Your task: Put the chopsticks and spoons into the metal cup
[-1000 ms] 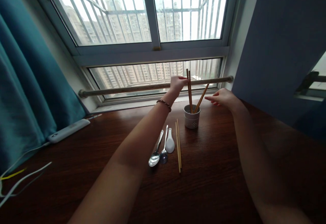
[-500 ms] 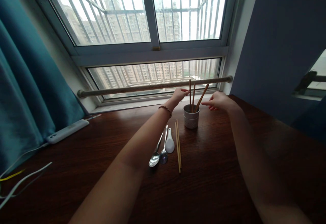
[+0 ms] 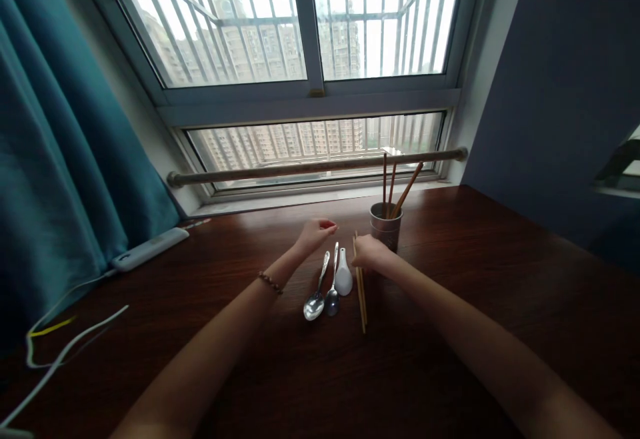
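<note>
My right hand (image 3: 371, 252) is closed over the upper part of a pair of light wooden chopsticks (image 3: 362, 302), which lie on the table; its fingertips are partly hidden. Left of it hovers my left hand (image 3: 315, 234), fingers curled together, with nothing visible in them. Below the left hand lie two metal spoons, a larger spoon (image 3: 314, 306) and a narrower spoon (image 3: 332, 300). Beside them, nearer the chopsticks, is a white soup spoon (image 3: 343, 279). Just behind my right hand stands a grey cup (image 3: 386, 226) holding several darker chopsticks (image 3: 391, 189).
The dark wooden table (image 3: 240, 246) runs up to a barred window with a metal rail (image 3: 300, 170) across it. At the left are a white power strip (image 3: 150, 249), loose white cables (image 3: 65, 352) and a teal curtain (image 3: 75, 132). A dark wall is on the right.
My right hand has come from the cup's right side down to the light chopsticks. My left hand has drawn back from the cup, left and nearer. The view has shifted slightly.
</note>
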Demonstrator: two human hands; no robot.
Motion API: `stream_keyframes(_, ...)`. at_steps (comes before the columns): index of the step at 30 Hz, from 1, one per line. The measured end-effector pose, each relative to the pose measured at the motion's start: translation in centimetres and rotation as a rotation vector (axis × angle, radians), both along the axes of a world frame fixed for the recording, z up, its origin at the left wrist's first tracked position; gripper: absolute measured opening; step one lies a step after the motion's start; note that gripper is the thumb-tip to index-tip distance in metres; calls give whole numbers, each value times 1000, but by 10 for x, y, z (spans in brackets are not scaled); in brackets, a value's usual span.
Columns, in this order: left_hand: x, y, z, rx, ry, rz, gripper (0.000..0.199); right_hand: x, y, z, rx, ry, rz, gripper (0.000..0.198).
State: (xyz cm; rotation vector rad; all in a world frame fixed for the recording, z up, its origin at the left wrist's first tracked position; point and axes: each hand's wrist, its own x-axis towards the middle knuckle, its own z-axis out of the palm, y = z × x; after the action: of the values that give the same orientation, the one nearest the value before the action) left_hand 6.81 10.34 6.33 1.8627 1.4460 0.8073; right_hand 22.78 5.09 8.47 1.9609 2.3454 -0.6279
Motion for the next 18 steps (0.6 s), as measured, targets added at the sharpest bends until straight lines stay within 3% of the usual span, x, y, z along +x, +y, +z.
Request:
stream_keyframes(6,-51,-20,-49,-15,-64,199,20,-7,0,-22,-35,-61,-13,24)
stream_keyframes(10,-60,-16,-65,-55,-151,271,23,-3,4,-23,-17,-10,-65,22)
stream_keyframes(13,-61,-13,-70,-57,-200,282,23,10,6,-4,27,126,-96,17)
stream_keyframes(16,-61,-11,-75,-34,-235,285,23,33,4,32,108,368,-155,20)
stream_keyframes(18,-61,-11,-77,-14,-253,287,22,52,3,55,234,559,-209,18)
